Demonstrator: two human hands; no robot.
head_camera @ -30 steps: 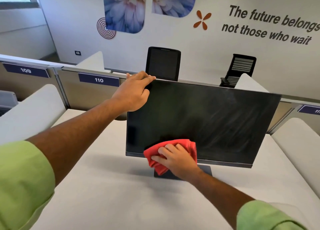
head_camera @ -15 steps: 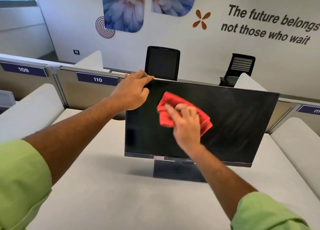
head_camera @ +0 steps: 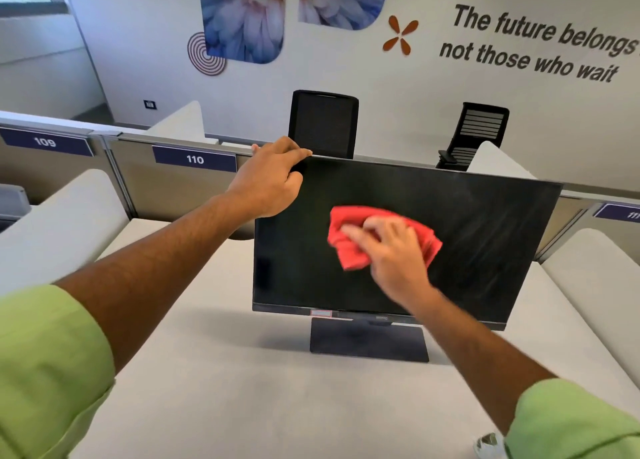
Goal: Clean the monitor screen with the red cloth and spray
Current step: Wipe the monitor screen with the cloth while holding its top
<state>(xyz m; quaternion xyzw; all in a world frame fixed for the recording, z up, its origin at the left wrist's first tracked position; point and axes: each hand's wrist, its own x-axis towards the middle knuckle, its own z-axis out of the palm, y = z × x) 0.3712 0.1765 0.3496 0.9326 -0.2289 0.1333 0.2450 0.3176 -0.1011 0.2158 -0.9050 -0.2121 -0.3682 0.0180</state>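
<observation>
A black monitor [head_camera: 485, 244] stands on its flat base [head_camera: 367, 337] on the pale desk, its dark screen streaked on the right side. My left hand [head_camera: 273, 181] grips the monitor's top left corner, fingers curled over the top edge. My right hand [head_camera: 394, 251] presses a bunched red cloth [head_camera: 349, 247] flat against the middle of the screen, fingers spread over it and blurred. No spray bottle is in view.
The grey desk [head_camera: 277, 389] is bounded by rounded white side dividers [head_camera: 69, 216] [head_camera: 595, 285] and a back partition labelled 110 [head_camera: 194, 159]. Two black office chairs [head_camera: 323, 123] [head_camera: 478, 133] stand behind the partition.
My right hand carried the cloth from the screen's bottom edge up to near the top, then down and right to the middle. My left hand kept its hold on the corner.
</observation>
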